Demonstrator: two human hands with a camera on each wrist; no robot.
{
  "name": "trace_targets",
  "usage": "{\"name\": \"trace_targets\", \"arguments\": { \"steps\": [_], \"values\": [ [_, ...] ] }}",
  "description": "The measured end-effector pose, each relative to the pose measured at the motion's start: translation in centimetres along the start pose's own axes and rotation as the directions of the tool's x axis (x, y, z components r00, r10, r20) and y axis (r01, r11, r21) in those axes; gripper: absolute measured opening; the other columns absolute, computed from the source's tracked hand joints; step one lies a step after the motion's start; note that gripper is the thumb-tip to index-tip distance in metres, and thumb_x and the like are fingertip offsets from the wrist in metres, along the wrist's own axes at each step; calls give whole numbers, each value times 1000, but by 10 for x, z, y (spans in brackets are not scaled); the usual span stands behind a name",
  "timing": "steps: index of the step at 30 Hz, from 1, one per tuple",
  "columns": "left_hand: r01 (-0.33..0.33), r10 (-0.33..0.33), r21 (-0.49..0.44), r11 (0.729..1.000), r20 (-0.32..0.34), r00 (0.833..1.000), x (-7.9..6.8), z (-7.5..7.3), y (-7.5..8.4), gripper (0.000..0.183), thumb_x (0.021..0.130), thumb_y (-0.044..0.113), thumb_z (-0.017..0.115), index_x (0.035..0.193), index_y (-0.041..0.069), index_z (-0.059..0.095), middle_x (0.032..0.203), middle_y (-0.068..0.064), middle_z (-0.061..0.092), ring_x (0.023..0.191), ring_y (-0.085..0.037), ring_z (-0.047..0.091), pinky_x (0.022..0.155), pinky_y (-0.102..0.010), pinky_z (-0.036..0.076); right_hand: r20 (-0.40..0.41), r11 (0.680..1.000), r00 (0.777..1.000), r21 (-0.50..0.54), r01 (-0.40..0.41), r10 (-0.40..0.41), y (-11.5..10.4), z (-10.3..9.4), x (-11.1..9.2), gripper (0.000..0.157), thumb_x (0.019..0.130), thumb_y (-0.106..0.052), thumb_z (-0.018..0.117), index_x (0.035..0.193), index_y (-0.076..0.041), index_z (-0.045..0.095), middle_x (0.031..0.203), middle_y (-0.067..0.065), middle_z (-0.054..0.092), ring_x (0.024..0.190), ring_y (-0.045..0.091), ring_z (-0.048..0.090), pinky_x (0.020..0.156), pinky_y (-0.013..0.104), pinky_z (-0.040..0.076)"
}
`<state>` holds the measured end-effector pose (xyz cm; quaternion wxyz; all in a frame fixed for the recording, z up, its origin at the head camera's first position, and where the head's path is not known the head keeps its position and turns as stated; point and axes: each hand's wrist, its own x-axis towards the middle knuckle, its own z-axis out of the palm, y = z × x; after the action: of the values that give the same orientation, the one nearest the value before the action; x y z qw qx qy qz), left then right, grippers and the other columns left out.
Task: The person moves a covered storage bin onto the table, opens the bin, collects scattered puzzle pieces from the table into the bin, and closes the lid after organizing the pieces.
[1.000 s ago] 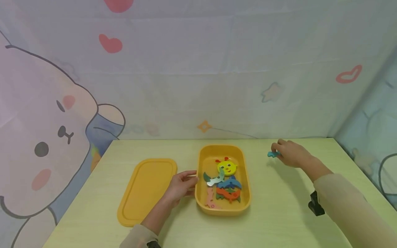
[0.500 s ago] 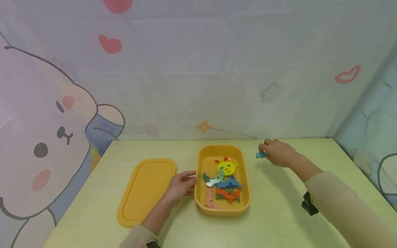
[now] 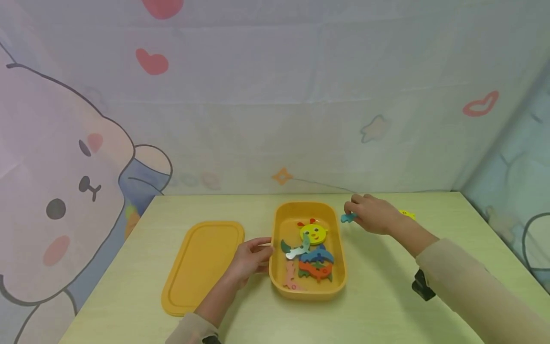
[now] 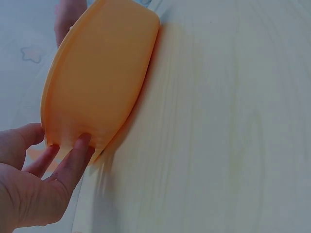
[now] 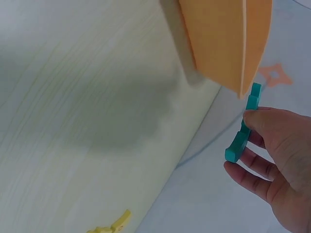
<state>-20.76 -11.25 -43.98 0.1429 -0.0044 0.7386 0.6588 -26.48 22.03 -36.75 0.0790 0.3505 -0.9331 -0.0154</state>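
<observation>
My right hand (image 3: 370,213) pinches a small teal puzzle piece (image 5: 245,124) between thumb and fingers. It holds the piece above the table, just right of the far end of a deep yellow plastic box (image 3: 308,292). At the box's left side my left hand (image 3: 252,258) touches the outer wall with extended fingertips, as the left wrist view (image 4: 43,179) shows. Inside the box lie a round yellow smiling head piece (image 3: 313,234), a blue piece (image 3: 318,255), an orange-red piece (image 3: 315,270), a pale pink piece (image 3: 290,277) and a silvery-teal curved piece (image 3: 297,251).
A flat yellow lid (image 3: 202,267) lies on the table left of the box. Another yellow piece (image 3: 406,213) sits on the table behind the right wrist. A printed cloth backdrop (image 3: 240,95) hangs along the table's far edge.
My right hand has moved left with the teal puzzle piece, closer to the box. A yellow piece has come into sight behind the right wrist. The left hand has stayed put.
</observation>
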Motion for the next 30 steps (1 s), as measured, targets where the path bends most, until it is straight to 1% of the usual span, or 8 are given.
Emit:
{"name": "trace_targets", "arguments": {
  "steps": [6,15,19,25,30],
  "values": [
    [-1,1,-11,1000,0,1000,0,0,-1,44,89,21,61,128,3,52,114,-21,59,87,-26,66,71,-35,56,13,1000,1000,3,22,-22,-10,-4,3,14,83,-13,67,90,-15,55,80,-2,46,67,17,42,57,25,42],
    [-5,5,-22,1000,-1,1000,1,0,-1,42,89,18,60,127,2,52,114,-21,60,86,-26,67,70,-35,56,-15,997,997,-8,81,-81,-30,-9,9,15,82,-14,69,90,-17,56,81,-2,48,67,16,45,56,23,44],
    [-4,4,-23,1000,1,1000,1,0,-1,43,89,20,61,127,2,52,114,-21,60,86,-26,67,70,-35,56,-24,995,995,-5,98,-98,-38,-10,10,14,82,-14,69,90,-17,58,82,-2,49,67,15,45,56,23,45],
    [-2,2,-22,1000,-1,1000,1,0,-1,44,88,21,62,127,3,52,113,-21,60,86,-26,67,70,-35,56,0,992,993,10,122,-122,-49,-10,12,16,81,-12,70,93,-16,60,86,-1,50,71,17,48,60,26,48],
    [0,0,-25,1000,0,1000,1,0,0,43,89,19,61,127,2,52,114,-21,60,85,-25,67,70,-35,56,19,989,989,12,146,-146,-58,-9,14,16,81,-15,70,93,-16,60,87,0,52,72,17,49,64,25,49]
  ]
}}
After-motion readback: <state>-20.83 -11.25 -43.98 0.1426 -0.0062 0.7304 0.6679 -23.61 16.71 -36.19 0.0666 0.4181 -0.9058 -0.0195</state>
